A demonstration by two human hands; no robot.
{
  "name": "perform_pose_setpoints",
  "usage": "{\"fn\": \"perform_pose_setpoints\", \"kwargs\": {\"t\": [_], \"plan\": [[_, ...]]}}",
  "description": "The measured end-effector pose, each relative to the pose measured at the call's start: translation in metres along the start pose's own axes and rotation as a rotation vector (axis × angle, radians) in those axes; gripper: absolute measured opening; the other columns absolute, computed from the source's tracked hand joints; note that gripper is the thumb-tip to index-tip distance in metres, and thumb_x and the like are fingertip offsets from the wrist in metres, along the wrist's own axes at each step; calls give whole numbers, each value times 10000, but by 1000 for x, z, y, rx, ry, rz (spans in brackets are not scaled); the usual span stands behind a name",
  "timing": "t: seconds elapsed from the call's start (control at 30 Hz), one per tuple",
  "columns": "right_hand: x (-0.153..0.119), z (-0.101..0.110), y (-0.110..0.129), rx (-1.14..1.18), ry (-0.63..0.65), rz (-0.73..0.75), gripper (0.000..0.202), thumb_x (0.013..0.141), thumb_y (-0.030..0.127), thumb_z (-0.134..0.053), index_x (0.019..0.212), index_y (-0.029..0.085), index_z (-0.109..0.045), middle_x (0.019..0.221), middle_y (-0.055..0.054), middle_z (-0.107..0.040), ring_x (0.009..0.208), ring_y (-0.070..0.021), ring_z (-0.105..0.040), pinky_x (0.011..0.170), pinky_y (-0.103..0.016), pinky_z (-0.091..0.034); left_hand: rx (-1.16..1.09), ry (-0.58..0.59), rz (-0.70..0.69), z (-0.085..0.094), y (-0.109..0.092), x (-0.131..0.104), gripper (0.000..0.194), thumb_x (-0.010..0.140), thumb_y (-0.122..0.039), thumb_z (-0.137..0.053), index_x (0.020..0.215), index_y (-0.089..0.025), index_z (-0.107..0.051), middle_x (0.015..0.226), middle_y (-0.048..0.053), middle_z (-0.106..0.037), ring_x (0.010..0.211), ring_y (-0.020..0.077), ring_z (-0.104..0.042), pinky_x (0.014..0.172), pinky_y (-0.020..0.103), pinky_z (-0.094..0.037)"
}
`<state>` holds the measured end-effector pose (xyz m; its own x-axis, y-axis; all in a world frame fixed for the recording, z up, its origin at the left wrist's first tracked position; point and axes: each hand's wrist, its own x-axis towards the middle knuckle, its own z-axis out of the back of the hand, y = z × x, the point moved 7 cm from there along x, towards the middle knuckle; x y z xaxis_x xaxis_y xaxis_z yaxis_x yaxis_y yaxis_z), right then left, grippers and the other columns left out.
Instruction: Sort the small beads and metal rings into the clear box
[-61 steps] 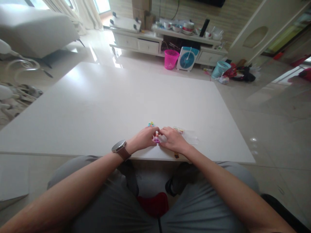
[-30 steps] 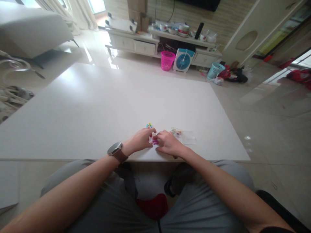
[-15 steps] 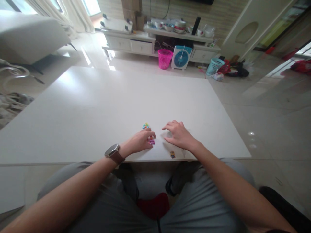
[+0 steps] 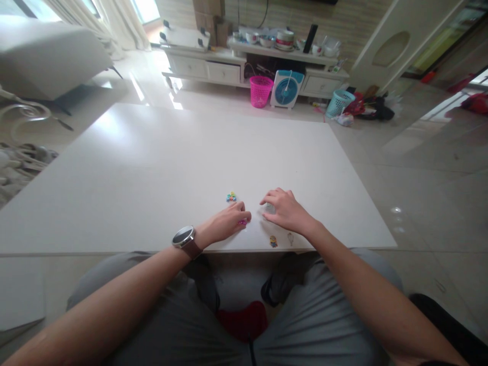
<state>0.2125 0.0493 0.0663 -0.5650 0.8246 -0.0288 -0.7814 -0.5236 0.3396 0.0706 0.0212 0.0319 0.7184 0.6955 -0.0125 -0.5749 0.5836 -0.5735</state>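
Note:
My left hand (image 4: 230, 223), with a watch (image 4: 184, 237) on its wrist, is closed low over the white table (image 4: 213, 152). Its fingers are over a small pink piece (image 4: 242, 222), partly hidden; what they pinch is too small to make out. Just beyond that hand lies a little cluster of colourful pieces (image 4: 231, 196). To the right, my right hand (image 4: 284, 209) has its thumb and fingers apart, around a small clear item (image 4: 269, 208) that it partly hides. A small yellow and blue figure (image 4: 273, 241) and a pale keyring-like item (image 4: 290, 239) lie near the front edge.
Beyond the table, a pink basket (image 4: 261, 91), a blue and white fan (image 4: 287, 89) and a light blue basket (image 4: 339, 103) stand on the floor. Bowls and cups sit on a low white cabinet (image 4: 190, 65). A curled metal frame (image 4: 26, 113) is at the left.
My left hand has moved a little right, its fingers now drawn together and covering more of the pink piece. The colourful cluster is more exposed. My right hand stays spread.

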Motion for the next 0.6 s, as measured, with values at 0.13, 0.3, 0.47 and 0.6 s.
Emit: {"fn": "perform_pose_setpoints", "kwargs": {"t": [0.13, 0.3, 0.47, 0.6], "plan": [[1, -1, -2, 1, 7, -8, 176, 847, 284, -652, 997, 209, -702, 1092, -73, -687, 1081, -253, -539, 891, -381, -313, 10, -4, -7, 0, -1, 0, 206, 958, -190, -455, 829, -172, -615, 942, 72, -520, 859, 180, -508, 813, 298, -435], [1, 3, -9, -25, -1, -22, 178, 847, 270, -639, 1001, 209, -703, 1095, -70, -683, 1079, -251, -537, 885, -379, -313, -16, 17, -3, 2, 1, 0, 185, 938, -172, -476, 812, -170, -612, 933, 72, -528, 850, 182, -520, 799, 302, -441], [0, 9, -26, -81, 21, -74, 168, 852, 257, -616, 983, 212, -712, 1076, -75, -690, 1063, -254, -541, 886, -389, -311, -40, 33, 25, 6, 11, -3, 121, 874, -133, -551, 777, -165, -616, 907, 66, -531, 854, 192, -533, 794, 311, -442], [-1, 9, -37, -131, 57, -117, 178, 866, 247, -589, 980, 200, -718, 1071, -88, -692, 1062, -259, -541, 888, -396, -317, -49, 71, 80, 9, 17, -7, 84, 826, -129, -621, 752, -169, -615, 905, 55, -530, 859, 194, -541, 786, 307, -441]]}}
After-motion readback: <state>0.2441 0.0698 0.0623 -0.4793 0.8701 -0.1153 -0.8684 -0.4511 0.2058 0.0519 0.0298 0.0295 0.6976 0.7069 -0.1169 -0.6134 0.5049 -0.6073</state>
